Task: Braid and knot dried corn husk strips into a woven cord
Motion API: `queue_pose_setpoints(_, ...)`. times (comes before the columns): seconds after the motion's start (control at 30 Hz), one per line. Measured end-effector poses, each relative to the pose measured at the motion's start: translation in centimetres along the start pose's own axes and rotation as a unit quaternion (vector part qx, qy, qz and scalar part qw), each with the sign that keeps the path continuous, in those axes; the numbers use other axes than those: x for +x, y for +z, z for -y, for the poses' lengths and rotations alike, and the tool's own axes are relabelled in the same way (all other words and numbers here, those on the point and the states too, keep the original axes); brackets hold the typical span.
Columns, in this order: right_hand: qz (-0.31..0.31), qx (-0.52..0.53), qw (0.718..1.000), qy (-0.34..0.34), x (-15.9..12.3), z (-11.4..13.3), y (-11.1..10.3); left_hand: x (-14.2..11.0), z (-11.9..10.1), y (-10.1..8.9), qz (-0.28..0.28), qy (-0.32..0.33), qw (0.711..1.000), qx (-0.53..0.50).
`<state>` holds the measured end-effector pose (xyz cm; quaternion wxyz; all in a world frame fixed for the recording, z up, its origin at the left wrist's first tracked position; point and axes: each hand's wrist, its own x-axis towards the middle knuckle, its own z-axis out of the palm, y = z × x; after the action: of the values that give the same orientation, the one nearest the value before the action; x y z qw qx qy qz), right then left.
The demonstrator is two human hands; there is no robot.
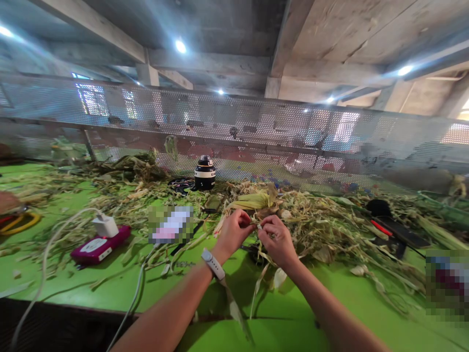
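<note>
My left hand, with a pale watch band at the wrist, is closed with thumb and fingertips pinched together. Close beside it my right hand is pinched too. Between the fingertips runs a thin, pale strip of dried corn husk; its exact shape is too small to tell. Long husk strips hang or lie below the hands. Just behind the hands, a yellow-green bundle of husk rests on a heap of loose dry husks.
The green table carries scattered husks. A black bottle stands before a perforated metal screen. At left are a phone, white cables, a charger and a magenta power strip. A black tool with a red part lies right.
</note>
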<state>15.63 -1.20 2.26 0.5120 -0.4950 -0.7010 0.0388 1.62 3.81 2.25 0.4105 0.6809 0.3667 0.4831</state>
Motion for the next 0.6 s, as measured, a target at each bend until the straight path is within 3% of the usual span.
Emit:
queue_pose_setpoints(0.2,0.041,-0.005,0.999,0.016,0.5,-0.6,-0.3,0.0,0.4,-0.1,0.011,0.067,0.997,0.04)
queue_pose_setpoints(0.43,0.031,0.096,0.987,0.129,0.6,-1.7,0.0,-0.3,-0.1,-0.3,0.045,0.112,0.988,0.095)
queue_pose_setpoints(0.6,0.092,0.129,0.975,0.152,0.8,-1.3,-0.5,-0.7,-0.5,-0.3,0.082,0.13,0.98,0.124)
